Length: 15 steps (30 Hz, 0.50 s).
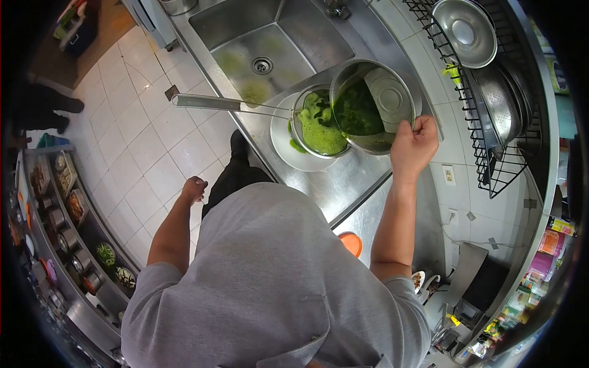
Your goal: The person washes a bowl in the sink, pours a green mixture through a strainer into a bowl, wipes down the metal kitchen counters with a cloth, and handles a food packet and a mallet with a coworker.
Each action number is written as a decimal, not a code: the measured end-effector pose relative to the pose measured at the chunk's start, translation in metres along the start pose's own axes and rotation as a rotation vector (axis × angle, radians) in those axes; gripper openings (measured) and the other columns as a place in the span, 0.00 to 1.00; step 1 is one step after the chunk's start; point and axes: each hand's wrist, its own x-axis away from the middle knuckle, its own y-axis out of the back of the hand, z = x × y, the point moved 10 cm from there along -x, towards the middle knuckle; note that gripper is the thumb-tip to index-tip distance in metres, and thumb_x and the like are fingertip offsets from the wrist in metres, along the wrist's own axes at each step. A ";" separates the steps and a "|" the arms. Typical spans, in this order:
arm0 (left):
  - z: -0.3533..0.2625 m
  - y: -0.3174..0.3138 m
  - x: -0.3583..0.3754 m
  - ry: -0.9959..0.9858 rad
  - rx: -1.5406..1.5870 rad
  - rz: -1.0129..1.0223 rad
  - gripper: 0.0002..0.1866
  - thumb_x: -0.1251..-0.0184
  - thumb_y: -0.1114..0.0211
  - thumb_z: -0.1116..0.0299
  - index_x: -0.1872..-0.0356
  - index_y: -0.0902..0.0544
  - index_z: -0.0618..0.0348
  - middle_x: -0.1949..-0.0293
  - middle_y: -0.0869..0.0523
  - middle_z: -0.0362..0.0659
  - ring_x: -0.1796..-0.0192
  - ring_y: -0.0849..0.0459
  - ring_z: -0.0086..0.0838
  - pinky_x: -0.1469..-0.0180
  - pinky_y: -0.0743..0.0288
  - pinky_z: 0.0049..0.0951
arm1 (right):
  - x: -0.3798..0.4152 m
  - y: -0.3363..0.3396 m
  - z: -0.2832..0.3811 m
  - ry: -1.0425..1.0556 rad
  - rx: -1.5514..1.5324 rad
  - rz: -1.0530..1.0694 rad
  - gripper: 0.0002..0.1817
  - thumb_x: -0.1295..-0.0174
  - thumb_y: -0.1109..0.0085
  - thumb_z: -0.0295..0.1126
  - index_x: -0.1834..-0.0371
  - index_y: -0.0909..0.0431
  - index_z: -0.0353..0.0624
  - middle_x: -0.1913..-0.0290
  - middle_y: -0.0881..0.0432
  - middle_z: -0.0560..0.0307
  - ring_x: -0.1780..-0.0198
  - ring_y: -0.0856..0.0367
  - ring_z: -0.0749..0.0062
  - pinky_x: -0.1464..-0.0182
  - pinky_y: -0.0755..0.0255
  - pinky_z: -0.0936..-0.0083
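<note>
My right hand [414, 147] grips the rim of a metal bowl [392, 98], tilted to the left with dark green liquid in it. The bowl's lower lip is over a fine-mesh strainer [229, 103] holding frothy, bright green liquid [322, 129]. The strainer's long handle reaches left past the counter edge. Under it is a white round vessel [285, 144], with a green smear on its side. My left hand [195, 189] hangs beside my body over the floor, fingers loosely curled, with no object visible in it.
A steel sink [307, 52] with green splashes lies beyond the strainer. At right, a black wire rack [485, 135] holds metal bowls and colanders. An orange round item [351, 244] sits on the counter near my right arm. Food trays [76, 205] stand at left, near another person's legs [52, 110].
</note>
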 end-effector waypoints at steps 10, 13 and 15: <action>0.003 -0.003 0.002 0.013 0.036 0.010 0.17 0.24 0.30 0.59 0.48 0.18 0.63 0.71 0.15 0.43 0.75 0.15 0.30 0.74 0.19 0.34 | 0.000 0.002 -0.002 0.001 0.004 -0.004 0.11 0.44 0.38 0.18 0.73 0.34 0.40 0.78 0.36 0.63 0.73 0.39 0.76 0.70 0.38 0.72; 0.004 -0.003 0.001 0.012 0.033 0.004 0.17 0.24 0.30 0.59 0.49 0.18 0.63 0.72 0.15 0.43 0.75 0.16 0.30 0.74 0.19 0.34 | 0.000 0.002 -0.003 -0.012 0.001 -0.005 0.11 0.45 0.38 0.18 0.73 0.33 0.40 0.77 0.36 0.63 0.73 0.39 0.77 0.70 0.38 0.72; 0.005 -0.003 0.001 0.009 0.031 0.002 0.17 0.24 0.30 0.60 0.49 0.18 0.63 0.72 0.15 0.43 0.75 0.16 0.30 0.74 0.19 0.34 | 0.000 0.002 -0.001 -0.006 0.002 -0.008 0.11 0.45 0.38 0.18 0.73 0.33 0.40 0.77 0.36 0.63 0.73 0.39 0.77 0.70 0.38 0.72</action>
